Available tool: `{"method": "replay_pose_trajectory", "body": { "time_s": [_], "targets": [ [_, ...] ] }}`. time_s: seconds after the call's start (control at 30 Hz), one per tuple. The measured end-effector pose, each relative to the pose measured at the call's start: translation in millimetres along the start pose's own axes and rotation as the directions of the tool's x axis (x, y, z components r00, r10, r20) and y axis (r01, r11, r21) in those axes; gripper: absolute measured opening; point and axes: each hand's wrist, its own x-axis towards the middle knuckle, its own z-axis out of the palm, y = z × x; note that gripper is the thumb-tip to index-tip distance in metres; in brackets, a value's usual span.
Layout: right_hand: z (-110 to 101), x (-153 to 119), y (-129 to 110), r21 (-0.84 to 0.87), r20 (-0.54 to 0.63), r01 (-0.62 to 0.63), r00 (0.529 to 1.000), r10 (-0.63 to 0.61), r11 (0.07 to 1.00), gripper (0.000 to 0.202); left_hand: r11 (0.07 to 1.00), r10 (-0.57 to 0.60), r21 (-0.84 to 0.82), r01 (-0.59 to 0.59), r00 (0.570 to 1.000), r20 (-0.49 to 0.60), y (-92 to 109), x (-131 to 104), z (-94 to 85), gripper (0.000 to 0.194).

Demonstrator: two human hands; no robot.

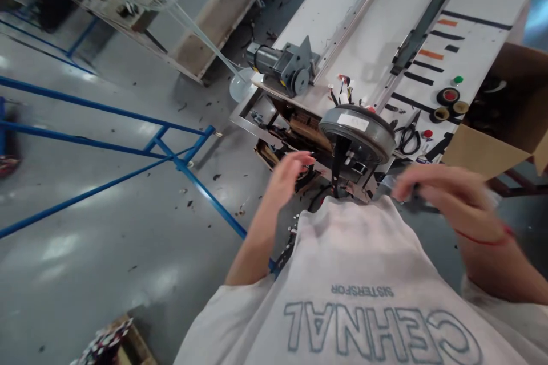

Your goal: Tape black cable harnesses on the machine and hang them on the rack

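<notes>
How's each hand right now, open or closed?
Bare left hand: loosely open, nothing visible in it.
Bare right hand: curled, blurred; cannot tell whether it holds anything.

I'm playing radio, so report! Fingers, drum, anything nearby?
Left fingers open, off drum. Right fingers blurred, grip unclear. Drum labelled, at bench end. Scissors beside.

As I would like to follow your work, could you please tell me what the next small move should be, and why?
Probably bring the left hand to the black strip below the labelled wheel: the strip hangs between the left hand and the blurred right hand, and neither touches it.
</notes>
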Motion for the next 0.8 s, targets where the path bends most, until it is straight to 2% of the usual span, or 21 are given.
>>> {"method": "replay_pose_trajectory", "body": {
  "time_s": [0.07,0.13,0.2,0.23,0.3,0.37,0.4,0.5,0.63,0.7,0.8],
  "targets": [
    [25,11,34,0.048,0.084,-0.116,0.990,0.111,0.992,0.026,0.997,-0.048,0.073,0.038,0.990,0.134,-30,7,32.4,0.047],
    [52,16,73,0.009,0.066,-0.181,0.981,0.180,0.983,0.031,0.993,-0.085,0.104,0.061,0.967,0.239,-62,6,63.2,0.050],
    [73,17,105,-0.161,-0.016,-0.115,0.993,0.114,0.980,0.036,0.988,-0.113,0.133,0.083,0.965,0.237,-82,0,81.5,0.050],
    [80,17,117,-0.268,-0.046,-0.062,0.998,0.052,0.961,0.039,0.985,-0.120,0.144,0.091,0.971,0.205,-86,-2,84.7,0.050],
    [88,21,131,-0.449,-0.073,0.017,0.996,-0.055,0.893,0.045,0.983,-0.119,0.150,0.105,0.989,0.088,-80,-1,81.0,0.049],
    [91,32,137,-0.554,-0.090,0.021,0.992,-0.086,0.832,0.048,0.985,-0.103,0.136,0.103,0.995,-0.007,-63,8,70.4,0.049],
    [92,39,138,-0.586,-0.101,0.000,0.992,-0.074,0.810,0.047,0.987,-0.086,0.134,0.088,0.996,-0.016,-53,15,64.9,0.048],
    [94,65,144,-0.623,-0.144,-0.117,0.989,0.034,0.773,0.032,0.983,-0.002,0.182,-0.014,0.996,0.088,-26,40,52.9,0.041],
    [96,86,152,-0.616,-0.084,-0.211,0.976,0.203,0.759,0.009,0.958,0.058,0.268,-0.103,0.984,0.170,-13,62,44.2,0.034],
    [94,87,151,-0.636,-0.055,-0.204,0.974,0.219,0.744,0.009,0.952,0.039,0.292,-0.095,0.981,0.192,-13,63,40.1,0.032],
    [91,83,145,-0.677,-0.075,-0.197,0.977,0.201,0.709,0.025,0.955,-0.010,0.293,-0.050,0.980,0.201,-16,58,35.0,0.035]
  ]
}}
